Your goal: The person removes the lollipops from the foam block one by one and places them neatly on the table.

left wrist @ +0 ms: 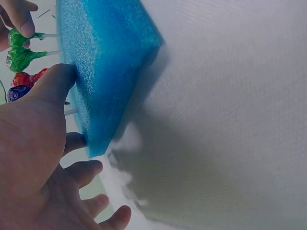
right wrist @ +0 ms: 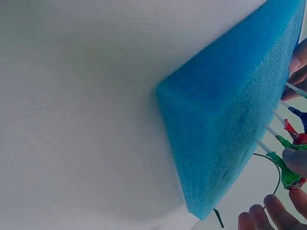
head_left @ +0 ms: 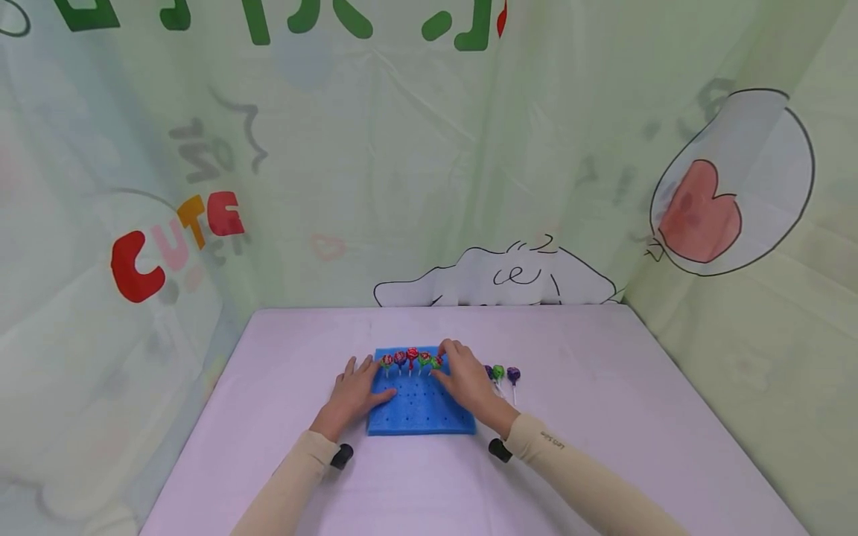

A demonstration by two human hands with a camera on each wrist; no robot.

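Observation:
A blue foam block (head_left: pixel 422 417) with rows of small holes lies on the table. Along its far side, several wrapped lollipops stand upright in a row, among them a red one (head_left: pixel 412 353) in the middle. My right hand (head_left: pixel 471 381) pinches the green-and-red lollipop (right wrist: pixel 291 177) at the row's right end between thumb and finger; its white stick meets the foam in the right wrist view. My left hand (head_left: pixel 353 394) rests against the block's left edge, thumb lying on the top face and the other fingers spread.
Just right of my right hand, a few more lollipops lie on the table, including a green one (head_left: pixel 498 371) and a purple one (head_left: pixel 513 374). The table (head_left: pixel 590 447) has a pale cover. Printed curtains (head_left: pixel 402 186) hang behind it and at both sides.

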